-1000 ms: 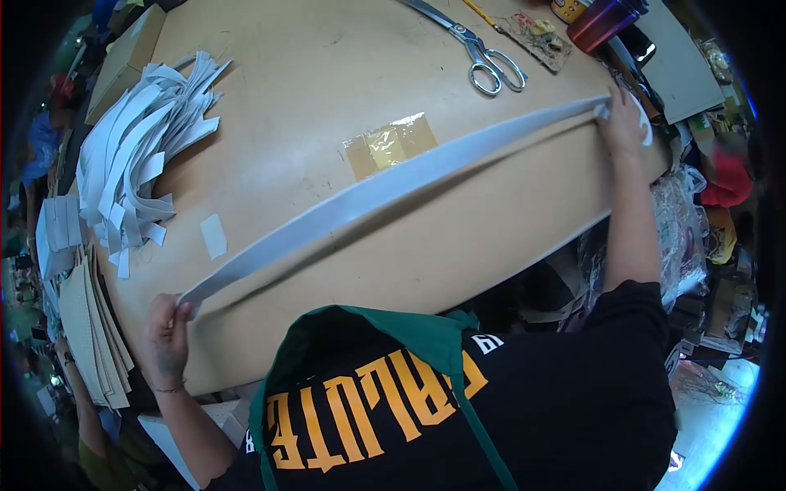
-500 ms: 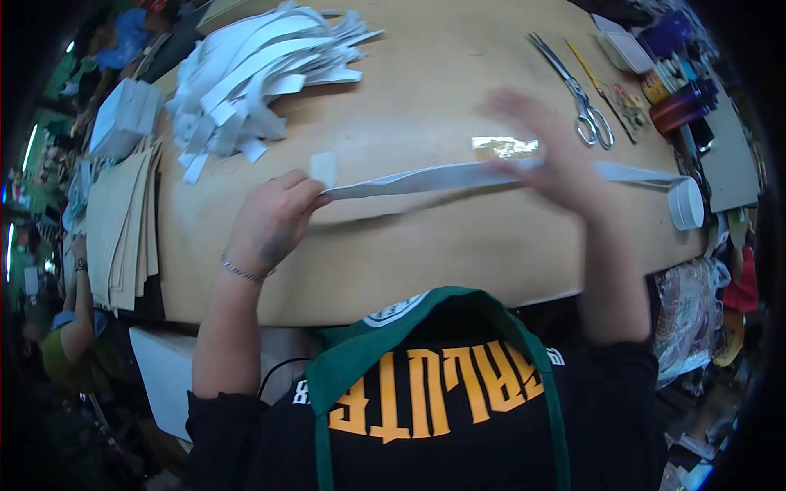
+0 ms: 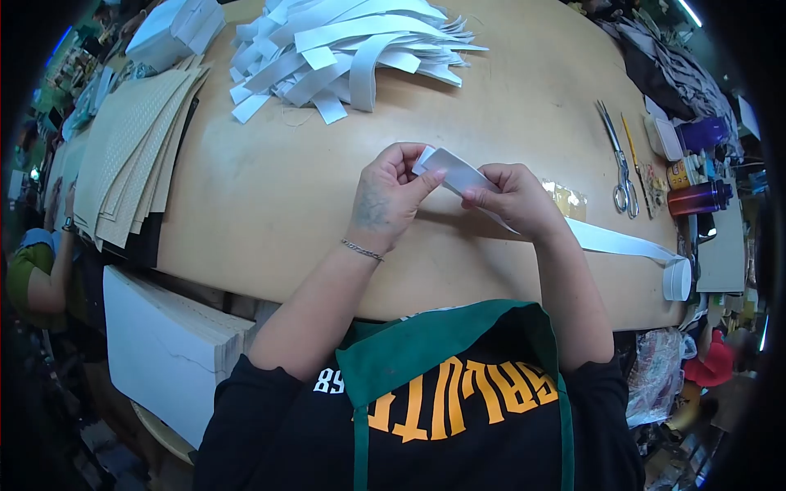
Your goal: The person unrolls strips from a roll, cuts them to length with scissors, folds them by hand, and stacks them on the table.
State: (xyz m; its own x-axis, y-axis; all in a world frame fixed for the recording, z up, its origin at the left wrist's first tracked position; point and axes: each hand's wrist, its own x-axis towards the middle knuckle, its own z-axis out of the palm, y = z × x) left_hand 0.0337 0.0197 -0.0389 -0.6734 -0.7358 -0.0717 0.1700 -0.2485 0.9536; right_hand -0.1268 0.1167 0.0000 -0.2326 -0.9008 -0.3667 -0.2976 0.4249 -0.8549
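A white strip (image 3: 460,172) is stretched between my two hands above the table. My left hand (image 3: 386,196) pinches its end, together with a small pale piece (image 3: 422,159) that juts out past it. Close by, my right hand (image 3: 517,198) grips the same strip with thumb and fingers. Beyond my right forearm the strip runs on to a white roll (image 3: 676,279) near the table's right edge. Under this stretch lies a shiny, see-through yellowish piece (image 3: 566,199), partly hidden by my right arm.
A heap of cut white strips (image 3: 352,57) lies at the back of the table. Stacked tan sheets (image 3: 135,147) and a white block (image 3: 173,34) are at left. Scissors (image 3: 621,168), a yellow pencil-like stick (image 3: 630,139) and a dark bottle (image 3: 700,197) are at right. A person's arm (image 3: 56,274) shows far left.
My right hand has come left from along the strip to beside my left hand and now grips it. The strip's end is raised between both hands. The view has shifted too.
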